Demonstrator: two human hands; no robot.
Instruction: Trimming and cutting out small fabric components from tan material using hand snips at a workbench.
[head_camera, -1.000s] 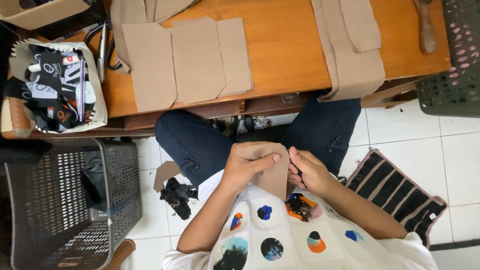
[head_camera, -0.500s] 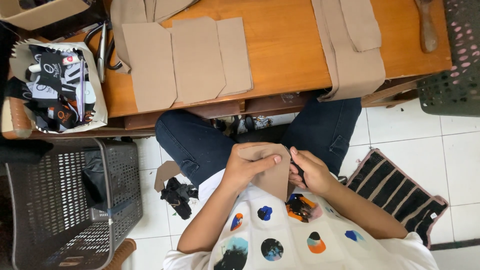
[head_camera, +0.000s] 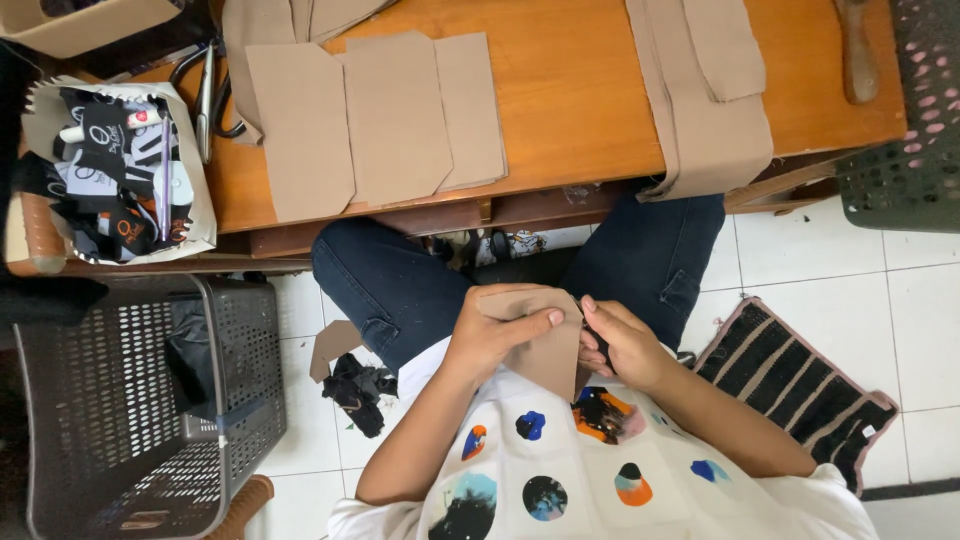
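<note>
Below the wooden table (head_camera: 600, 100), the left hand (head_camera: 495, 335) clamps a tan fabric piece (head_camera: 545, 350) steady while the right hand (head_camera: 625, 345) apparently pinches its edge, fingers curled.

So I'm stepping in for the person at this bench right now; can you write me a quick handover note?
Left hand: grips the tan piece over the lap, thumb on its top edge.
Right hand: at the piece's right edge, fingers curled; any tool in it is hidden.
Table: three cut panels laid side by side, long strips hanging over the edge, scissors at left.
Done: panels cut.
Left: the piece in hand looks unfinished; the panels lie untouched.
</note>
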